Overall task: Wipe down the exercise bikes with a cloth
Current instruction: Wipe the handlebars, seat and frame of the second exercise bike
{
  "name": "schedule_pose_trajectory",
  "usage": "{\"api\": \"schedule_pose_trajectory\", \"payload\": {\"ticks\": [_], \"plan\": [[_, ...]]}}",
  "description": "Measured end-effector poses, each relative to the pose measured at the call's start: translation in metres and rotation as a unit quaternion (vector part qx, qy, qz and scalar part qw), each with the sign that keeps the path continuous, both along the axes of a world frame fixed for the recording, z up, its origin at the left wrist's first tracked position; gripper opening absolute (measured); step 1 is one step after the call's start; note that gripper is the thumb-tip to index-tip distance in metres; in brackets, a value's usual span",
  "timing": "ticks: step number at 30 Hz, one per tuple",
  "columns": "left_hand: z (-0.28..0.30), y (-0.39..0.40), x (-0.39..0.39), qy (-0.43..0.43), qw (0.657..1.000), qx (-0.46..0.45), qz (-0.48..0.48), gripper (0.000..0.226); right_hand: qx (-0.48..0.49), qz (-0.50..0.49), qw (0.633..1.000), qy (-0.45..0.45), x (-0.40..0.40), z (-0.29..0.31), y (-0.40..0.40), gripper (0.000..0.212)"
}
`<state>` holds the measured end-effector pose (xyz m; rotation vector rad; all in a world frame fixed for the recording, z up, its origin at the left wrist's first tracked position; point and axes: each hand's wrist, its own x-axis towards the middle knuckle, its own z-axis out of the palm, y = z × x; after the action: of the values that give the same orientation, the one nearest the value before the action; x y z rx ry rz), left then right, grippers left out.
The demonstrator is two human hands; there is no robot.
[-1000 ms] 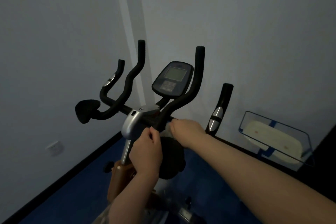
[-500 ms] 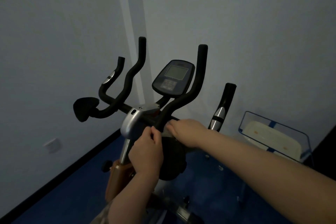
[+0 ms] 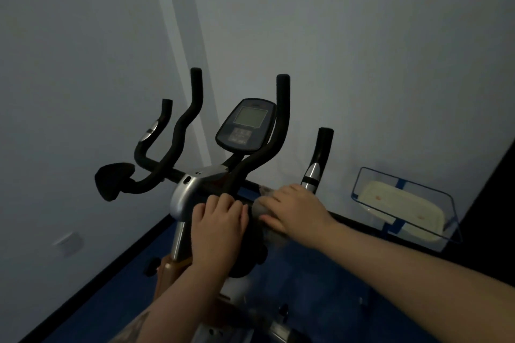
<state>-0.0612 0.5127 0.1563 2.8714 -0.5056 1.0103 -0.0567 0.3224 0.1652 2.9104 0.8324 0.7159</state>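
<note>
An exercise bike stands in a dim room corner, with black foam handlebars (image 3: 281,131) and a small console (image 3: 246,125) above a silver stem clamp (image 3: 182,198). My left hand (image 3: 220,220) grips the base of the handlebar just right of the clamp. My right hand (image 3: 295,207) lies over a grey cloth (image 3: 263,203) wrapped on the right side of the crossbar, fingers curled over it. Most of the cloth is hidden under that hand.
A clear plastic tray (image 3: 446,198) with blue trim holds a pale pad at the right, by the wall. Blue floor (image 3: 320,273) lies below the bike. A wall socket (image 3: 68,242) sits low on the left wall. A black elbow pad (image 3: 111,179) juts out left.
My right hand has slid with the cloth to the right along the crossbar, towards the right grip. My left hand has kept its hold near the clamp.
</note>
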Motion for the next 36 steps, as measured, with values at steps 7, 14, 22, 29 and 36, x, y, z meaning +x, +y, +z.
{"api": "schedule_pose_trajectory", "payload": {"ticks": [7, 14, 22, 29, 36], "plan": [[0.027, -0.038, 0.021, 0.143, 0.984, -0.097, -0.028, 0.021, 0.095, -0.013, 0.987, -0.128, -0.001, 0.002, -0.065, 0.035], [0.019, -0.042, 0.017, 0.109, 0.974, -0.196, -0.033, 0.024, 0.578, -0.191, 0.793, -0.005, -0.017, -0.032, 0.035, 0.076], [0.024, -0.043, 0.013, 0.113, 0.973, -0.199, -0.014, 0.027, 0.744, -0.233, 0.626, 0.001, 0.028, 0.006, 0.012, 0.068], [0.023, -0.043, 0.013, 0.104, 0.97, -0.216, -0.027, 0.027, 0.731, -0.216, 0.646, 0.043, 0.061, 0.03, -0.032, 0.065], [0.021, -0.043, 0.015, 0.1, 0.969, -0.227, -0.001, 0.023, 0.738, -0.192, 0.647, -0.014, 0.066, 0.012, -0.029, 0.063]]}}
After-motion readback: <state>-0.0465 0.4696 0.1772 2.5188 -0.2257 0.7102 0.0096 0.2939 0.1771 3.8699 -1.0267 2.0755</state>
